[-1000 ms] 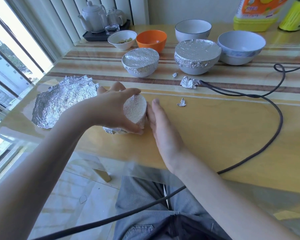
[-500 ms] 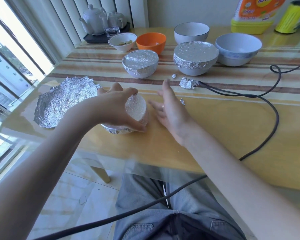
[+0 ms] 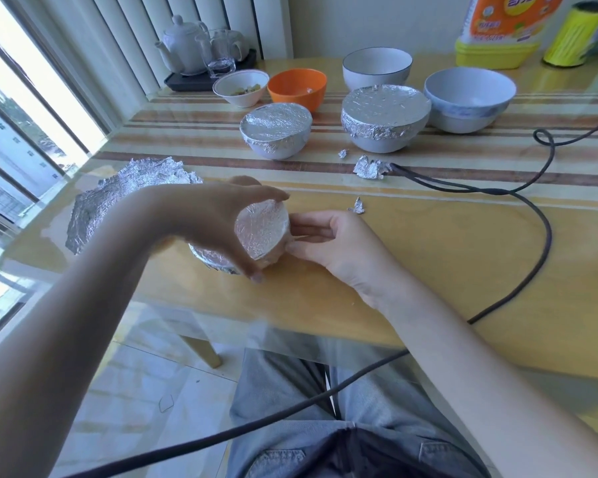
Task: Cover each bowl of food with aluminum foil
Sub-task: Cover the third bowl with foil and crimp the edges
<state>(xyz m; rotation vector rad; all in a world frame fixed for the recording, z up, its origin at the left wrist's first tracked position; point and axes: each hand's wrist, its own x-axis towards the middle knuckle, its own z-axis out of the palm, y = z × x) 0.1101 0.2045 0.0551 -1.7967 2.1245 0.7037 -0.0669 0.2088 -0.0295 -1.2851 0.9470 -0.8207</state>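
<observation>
A small foil-covered bowl point(image 3: 261, 232) is tilted toward me near the table's front edge. My left hand point(image 3: 218, 215) grips it from the left, thumb below and fingers over the top. From the right, my right hand point(image 3: 328, 238) pinches the foil at the bowl's rim with curled fingers. Two more foil-covered bowls stand further back: a smaller one point(image 3: 276, 127) and a larger one point(image 3: 385, 113). Behind them are uncovered bowls: a small white one with food point(image 3: 240, 87), an orange one point(image 3: 297, 86), a white one point(image 3: 377, 69) and a big pale one point(image 3: 469, 98).
A crumpled foil sheet point(image 3: 118, 198) lies at the left by the window. Foil scraps point(image 3: 372, 167) sit mid-table. A dark cable point(image 3: 518, 215) loops across the right side and down over my lap. A tea set on a tray point(image 3: 201, 53) and bottles point(image 3: 497, 29) stand at the back.
My right hand, lifted open away from the bowl half a second ago, has come back and now pinches the foil at the rim. My left hand kept its grip.
</observation>
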